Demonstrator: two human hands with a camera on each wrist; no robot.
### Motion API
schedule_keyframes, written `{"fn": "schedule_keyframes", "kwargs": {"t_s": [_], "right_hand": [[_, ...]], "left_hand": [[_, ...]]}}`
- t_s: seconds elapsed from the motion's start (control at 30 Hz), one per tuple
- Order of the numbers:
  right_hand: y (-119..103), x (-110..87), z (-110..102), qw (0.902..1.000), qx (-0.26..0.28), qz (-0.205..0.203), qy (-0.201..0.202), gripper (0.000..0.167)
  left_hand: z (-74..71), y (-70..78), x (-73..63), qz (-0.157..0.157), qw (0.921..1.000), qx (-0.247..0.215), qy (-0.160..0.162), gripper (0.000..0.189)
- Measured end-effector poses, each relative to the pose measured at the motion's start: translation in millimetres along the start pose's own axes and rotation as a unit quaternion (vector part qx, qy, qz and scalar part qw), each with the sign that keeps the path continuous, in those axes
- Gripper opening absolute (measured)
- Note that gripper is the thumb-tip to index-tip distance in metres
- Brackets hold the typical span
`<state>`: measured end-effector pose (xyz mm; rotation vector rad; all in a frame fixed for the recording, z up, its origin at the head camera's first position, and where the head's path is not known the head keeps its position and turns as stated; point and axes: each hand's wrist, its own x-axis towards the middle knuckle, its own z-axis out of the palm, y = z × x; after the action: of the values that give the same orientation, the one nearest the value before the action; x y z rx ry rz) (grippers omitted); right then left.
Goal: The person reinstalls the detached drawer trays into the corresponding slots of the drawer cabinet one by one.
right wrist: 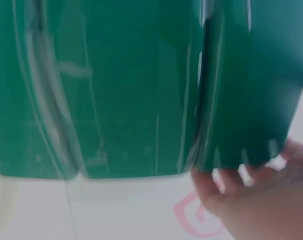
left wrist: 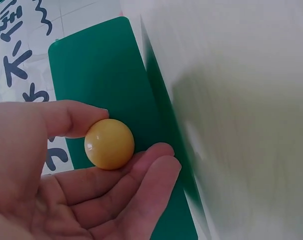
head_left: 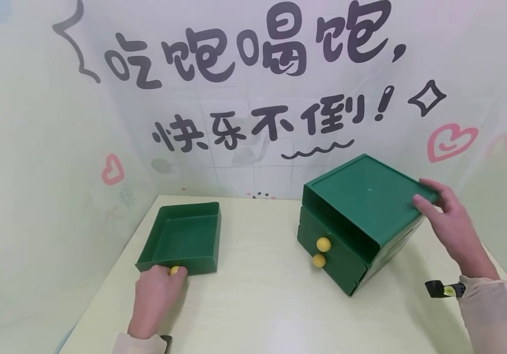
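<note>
A shallow green drawer (head_left: 189, 236), taken out of its cabinet, is at the left of the table. My left hand (head_left: 158, 295) pinches the round yellow knob (left wrist: 109, 144) on its front between thumb and fingers. At the right, a green drawer cabinet (head_left: 368, 196) stands turned at an angle, its front facing left and towards me. Its top slot is open and dark inside; below it are closed drawer fronts with two yellow knobs (head_left: 323, 244). My right hand (head_left: 452, 221) grips the cabinet's far right corner, thumb on top, fingers curled over the back edge.
A pale table (head_left: 257, 305) holds both pieces, with a wide gap between them. Behind it hangs a white sheet (head_left: 235, 172) printed with dark characters and pink hearts. Similar pale walls close off the left and right sides.
</note>
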<state>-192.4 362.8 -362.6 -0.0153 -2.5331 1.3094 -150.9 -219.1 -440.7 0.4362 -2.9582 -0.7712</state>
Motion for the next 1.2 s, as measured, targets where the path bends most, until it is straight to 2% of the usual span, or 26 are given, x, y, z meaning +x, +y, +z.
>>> {"fn": "schedule_keyframes", "kwargs": {"t_s": [0.17,0.33,0.43,0.53,0.63,0.73,0.83,1.0,1.2], "right_hand": [[15.5,2.3,-9.0,0.9985,0.016,-0.041,-0.033,0.052],[24.4,5.1,-11.5,0.9928,0.049,-0.083,-0.072,0.060],[26.3,5.6,-11.0,0.9890,0.081,-0.094,-0.081,0.061],[25.9,4.6,-11.9,0.9912,0.075,-0.077,-0.077,0.058],[24.5,2.2,-14.2,0.9951,0.039,-0.050,-0.075,0.056],[23.7,0.0,-15.5,0.9965,0.027,-0.027,-0.074,0.055],[23.7,-1.3,-15.2,0.9969,0.026,-0.021,-0.072,0.055],[21.5,-2.4,-13.1,0.9977,0.024,-0.015,-0.061,0.056],[18.7,-1.9,-8.6,0.9974,0.047,-0.026,-0.048,0.054]], "left_hand": [[-2.8,-0.7,1.8,0.003,1.0000,0.001,0.002,0.047],[-6.4,-0.6,4.4,0.004,0.9999,0.008,0.007,0.047],[-8.3,-0.3,5.8,0.007,0.9998,0.013,0.016,0.048],[-9.7,0.6,6.6,0.010,0.9996,0.014,0.020,0.047],[-10.3,1.0,6.7,0.007,0.9997,0.015,0.016,0.047],[-10.4,1.2,5.8,0.002,0.9998,0.017,0.012,0.046],[-10.6,1.1,4.5,0.003,0.9998,0.013,0.017,0.045],[-13.9,2.4,4.2,0.023,0.9989,0.009,0.040,0.044],[-16.7,7.2,3.2,0.039,0.9976,0.004,0.057,0.041]]}}
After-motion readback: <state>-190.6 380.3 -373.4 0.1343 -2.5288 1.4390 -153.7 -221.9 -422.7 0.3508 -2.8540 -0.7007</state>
